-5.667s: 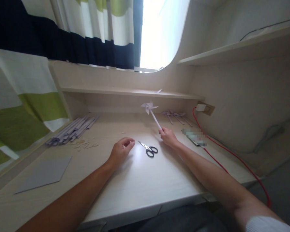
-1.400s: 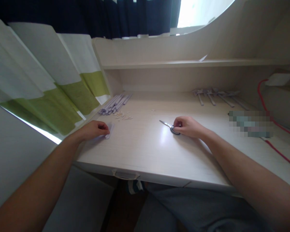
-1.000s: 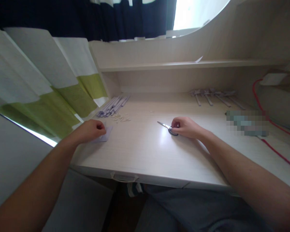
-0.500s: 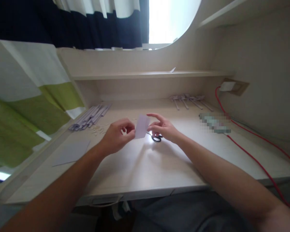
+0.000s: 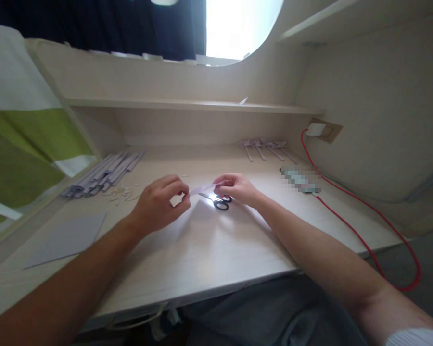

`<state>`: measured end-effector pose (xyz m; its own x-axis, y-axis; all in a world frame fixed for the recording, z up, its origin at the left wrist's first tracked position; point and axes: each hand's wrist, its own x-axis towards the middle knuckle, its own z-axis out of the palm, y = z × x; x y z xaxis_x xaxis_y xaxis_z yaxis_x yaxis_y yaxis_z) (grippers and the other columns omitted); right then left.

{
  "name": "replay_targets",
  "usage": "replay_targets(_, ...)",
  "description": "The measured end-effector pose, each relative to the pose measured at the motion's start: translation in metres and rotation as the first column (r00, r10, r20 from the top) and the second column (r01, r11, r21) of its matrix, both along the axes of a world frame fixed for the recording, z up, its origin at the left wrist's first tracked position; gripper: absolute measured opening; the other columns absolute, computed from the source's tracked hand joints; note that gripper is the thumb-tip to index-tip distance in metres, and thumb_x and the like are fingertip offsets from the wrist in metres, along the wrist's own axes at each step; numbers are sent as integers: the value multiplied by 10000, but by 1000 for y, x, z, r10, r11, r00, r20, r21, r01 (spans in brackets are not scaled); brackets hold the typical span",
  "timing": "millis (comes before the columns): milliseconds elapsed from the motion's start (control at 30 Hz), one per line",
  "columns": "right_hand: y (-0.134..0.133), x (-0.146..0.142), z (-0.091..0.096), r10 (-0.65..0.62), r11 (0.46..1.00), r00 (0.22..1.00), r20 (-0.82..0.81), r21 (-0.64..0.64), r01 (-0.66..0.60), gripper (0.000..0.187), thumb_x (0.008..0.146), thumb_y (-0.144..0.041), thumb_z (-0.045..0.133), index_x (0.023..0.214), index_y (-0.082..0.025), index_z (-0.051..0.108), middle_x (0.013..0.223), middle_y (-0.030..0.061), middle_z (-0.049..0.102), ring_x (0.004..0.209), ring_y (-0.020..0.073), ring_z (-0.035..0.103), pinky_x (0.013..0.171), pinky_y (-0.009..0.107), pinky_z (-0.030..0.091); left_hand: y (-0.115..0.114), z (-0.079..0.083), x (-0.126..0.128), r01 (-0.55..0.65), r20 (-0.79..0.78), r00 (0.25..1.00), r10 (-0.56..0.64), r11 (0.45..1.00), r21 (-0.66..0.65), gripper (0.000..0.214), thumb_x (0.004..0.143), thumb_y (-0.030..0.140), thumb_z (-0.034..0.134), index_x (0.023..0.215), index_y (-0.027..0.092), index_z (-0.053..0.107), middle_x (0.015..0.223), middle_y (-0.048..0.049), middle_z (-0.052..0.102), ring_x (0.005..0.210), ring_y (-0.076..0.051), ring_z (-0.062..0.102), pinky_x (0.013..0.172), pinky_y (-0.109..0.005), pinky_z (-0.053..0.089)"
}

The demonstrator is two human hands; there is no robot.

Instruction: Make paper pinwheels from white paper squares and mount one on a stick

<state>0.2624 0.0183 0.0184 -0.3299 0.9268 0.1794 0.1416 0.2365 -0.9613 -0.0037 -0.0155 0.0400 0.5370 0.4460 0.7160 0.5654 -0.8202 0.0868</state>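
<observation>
Under the window, a long shelf [image 5: 166, 104] bore one small folded scrap [image 5: 243, 101], standing up at its front edge towards the right. Beneath it was a recess at the back of the pale desk [image 5: 202, 259], and below the desk's front edge I could see a curved handle [image 5: 140, 319].

At the back right of the desktop lay a row of paper pinwheels [image 5: 262, 145], heads together, sticks pointing forward. In front of them to the right was a flat device [image 5: 299, 180], its surface blurred out. A red cable [image 5: 335, 218] ran along that side, and a white plug [image 5: 315, 129] sat at the wall socket. On the left, rolled paper sticks [image 5: 104, 175] lay heaped against the side, small pale bits [image 5: 122, 193] were scattered just beside them, and flat paper [image 5: 68, 240] lay nearer the person, partly behind the left forearm.

In the middle lay the scissors [image 5: 215, 202], black loops to the right, directly under the work and close to the right hand [image 5: 238, 188]; whether that hand touched them I couldn't tell.

The paper piece [image 5: 201, 189] was up in the air between the hands, pale lilac, thin, seen almost edge-on as a narrow band. The left hand [image 5: 160, 202] pinched its left end between thumb and fingertips; the right hand pinched the other end, its fingers curled.
</observation>
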Motion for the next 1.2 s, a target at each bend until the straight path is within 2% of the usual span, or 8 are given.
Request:
replay_targets(133,1,-3,7,35,999,998,56,11,-36,238,709,-274,792,898,-132,763,738,25,718,619,125,624,552,224,448,-4,2,-5,23,27,999,-21,996,-85,47,844,146,642,823,186,654,817,-37,635,758,-179,585,723,-311,463)
replay_targets(300,-11,-5,14,-36,985,992,119,170,16,180,737,-204,725,897,-141,778,790,40,741,663,139,638,577,238,470,2,2,-3,57,254,966,56,907,-418,98,873,277,644,827,201,685,872,-27,679,835,-190,628,779,-315,476)
replay_targets(433,-35,-5,6,-136,905,990,38,412,108,247,767,-102,646,969,-177,765,953,55,772,839,177,708,726,285,556,16,-11,7,24,383,853,355,707,-707,338,907,503,614,957,195,743,956,-51,737,911,-226,659,797,-330,494)
replay_targets(533,-51,-7,0,-121,839,991,59,540,70,238,800,-100,677,1001,-200,758,1008,61,758,910,194,708,765,308,577,18,-19,14,228,422,834,355,476,-850,431,859,581,639,914,168,751,942,-80,745,809,-229,672,702,-333,512)
replay_targets(600,-56,-10,-1,-101,804,992,79,593,34,273,800,-84,688,1031,-214,753,1035,63,755,918,196,706,781,320,583,14,-19,19,345,489,807,332,407,-846,371,825,533,700,858,167,745,843,-56,723,721,-197,651,665,-314,510)
replay_targets(933,-54,-6,5,-89,667,974,208,739,-96,305,833,-108,725,1087,-274,763,1342,114,627,1261,269,632,1012,443,560,3,-12,21,298,566,723,396,560,-773,175,759,335,743,751,161,727,673,5,629,633,-145,564,600,-270,426)
replay_targets(1100,-60,-7,14,-102,561,951,291,807,-187,171,860,-168,754,990,-279,771,1244,93,697,1196,271,646,1056,501,524,2,-11,20,244,565,718,406,613,-751,155,773,315,716,745,162,722,654,14,616,604,-133,525,558,-259,383)
replay_targets(1200,-63,-9,16,-130,548,950,282,820,-169,120,879,-204,765,957,-295,767,1187,72,734,1195,281,645,1065,525,514,-1,-10,21,199,545,739,395,645,-738,148,784,303,705,741,162,721,652,14,628,593,-130,530,541,-249,383)
